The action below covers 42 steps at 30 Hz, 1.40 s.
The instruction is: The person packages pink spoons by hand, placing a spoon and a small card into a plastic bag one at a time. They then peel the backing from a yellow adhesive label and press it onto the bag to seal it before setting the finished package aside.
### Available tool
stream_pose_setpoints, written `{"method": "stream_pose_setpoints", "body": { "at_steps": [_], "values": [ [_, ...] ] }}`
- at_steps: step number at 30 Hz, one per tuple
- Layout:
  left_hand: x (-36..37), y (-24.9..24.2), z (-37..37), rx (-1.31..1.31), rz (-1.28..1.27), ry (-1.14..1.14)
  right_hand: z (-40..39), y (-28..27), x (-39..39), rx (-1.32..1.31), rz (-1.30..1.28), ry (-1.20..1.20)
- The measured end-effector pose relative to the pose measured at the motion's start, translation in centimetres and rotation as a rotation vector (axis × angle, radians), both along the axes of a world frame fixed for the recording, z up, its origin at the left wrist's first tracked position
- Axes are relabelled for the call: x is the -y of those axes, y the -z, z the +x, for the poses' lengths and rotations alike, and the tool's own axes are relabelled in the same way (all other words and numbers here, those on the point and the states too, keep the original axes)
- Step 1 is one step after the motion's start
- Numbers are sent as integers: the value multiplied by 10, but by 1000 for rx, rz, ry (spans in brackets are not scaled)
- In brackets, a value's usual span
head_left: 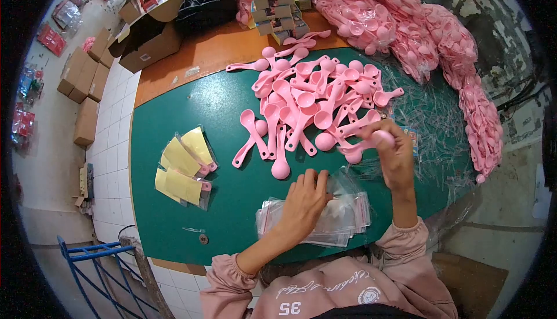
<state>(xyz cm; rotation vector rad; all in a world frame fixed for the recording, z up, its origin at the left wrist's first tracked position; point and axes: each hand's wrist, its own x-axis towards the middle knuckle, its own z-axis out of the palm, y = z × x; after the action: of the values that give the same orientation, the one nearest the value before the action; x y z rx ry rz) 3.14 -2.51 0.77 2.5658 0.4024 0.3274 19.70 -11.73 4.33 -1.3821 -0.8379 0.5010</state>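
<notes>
- Take the counter (226,226) as a clock, 12 at the far side from where the person sits: the heap of pink spoons (304,99) spreads around 12 o'clock.
- The right hand (396,159), at 3 o'clock, is closed on 1 pink spoon (384,139), its round bowl by the fingers and its handle pointing toward 9, just beside the heap.
- The left hand (306,203), at 6 o'clock, rests with curved fingers over the clear bags (351,217); from here I can't tell whether it pinches any. The 2 hands are apart.
- Clear film shows by the left fingertips; whether a bag's mouth gapes is too hazy to judge.
- Thin film tends to cling, so I'd worry about 2 bags lifting together, or the loose stack fanning out under uneven pressure.
- The held spoon looks smooth; a grip so near its rounded bowl could let it twist, and the handle could catch a bag's lip.
- A low sweep toward 12 could knock loose spoons from the heap's near edge.
- Plastic scraps (439,127) litter 2 to 3 o'clock; static or a dragging sleeve might carry some onto the bags.
- At 9 o'clock, 4 yellow-carded packs (184,157) overlap; a stray elbow could slide them toward the edge.
</notes>
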Motion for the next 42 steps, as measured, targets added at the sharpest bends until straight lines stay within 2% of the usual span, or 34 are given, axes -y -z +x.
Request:
{"method": "stream_pose_setpoints", "body": {
  "at_steps": [2,4,5,7,8,10,11,12,14,16,17,18,21,24,26,28,30,31,32,34,37,42],
  "values": [
    [-3,9,1,39,-52,-12,6,2,8,-324,198,13],
    [-14,13,-1,35,-326,71,3,-4,14,-341,129,-2],
    [-18,12,-2,33,-324,65,-2,-11,17,-317,64,-41],
    [-23,3,-3,-22,-622,118,-9,-22,27,-333,-68,-125],
    [-24,0,-4,-24,-622,122,-13,-26,32,-334,-67,-121],
    [-25,-5,-5,-107,-782,32,-18,-34,42,-297,-284,-222],
    [-25,-6,-5,-108,-785,35,-16,-35,49,-104,-423,-272],
    [-25,-8,-5,-103,-761,41,-16,-34,51,-105,-425,-271],
    [-27,-8,-5,-97,-739,46,-17,-32,55,236,-564,-451],
    [-32,-7,-5,-181,-704,128,-22,-15,59,263,-525,-437],
    [-34,-6,-5,-181,-705,127,-24,-10,61,331,-594,-426],
    [-37,-6,-6,-110,-719,136,-24,-8,62,398,-663,-413],
    [-47,-7,-10,33,-791,101,-26,-12,62,365,-692,-401],
    [-55,-5,-13,133,-929,98,-28,-19,61,487,-658,-396],
    [-54,-8,-13,63,-1364,62,-26,-25,58,516,-633,-330],
    [-53,-7,-11,20,-1331,79,-27,-28,53,543,-610,-263],
    [-48,-12,-8,41,-1441,2,-33,-29,44,160,-423,110],
    [-47,-10,-7,42,-1441,3,-32,-23,43,203,-383,141],
    [-46,-7,-7,62,-1422,14,-33,-22,41,204,-381,140],
    [-47,-7,-8,83,-1403,22,-38,-20,34,-9,-241,193],
    [-46,-10,-8,59,-1367,21,-41,-18,30,-21,-156,193],
    [-43,-9,-7,68,-1390,-45,-43,-18,26,29,-216,149]
  ]
}}
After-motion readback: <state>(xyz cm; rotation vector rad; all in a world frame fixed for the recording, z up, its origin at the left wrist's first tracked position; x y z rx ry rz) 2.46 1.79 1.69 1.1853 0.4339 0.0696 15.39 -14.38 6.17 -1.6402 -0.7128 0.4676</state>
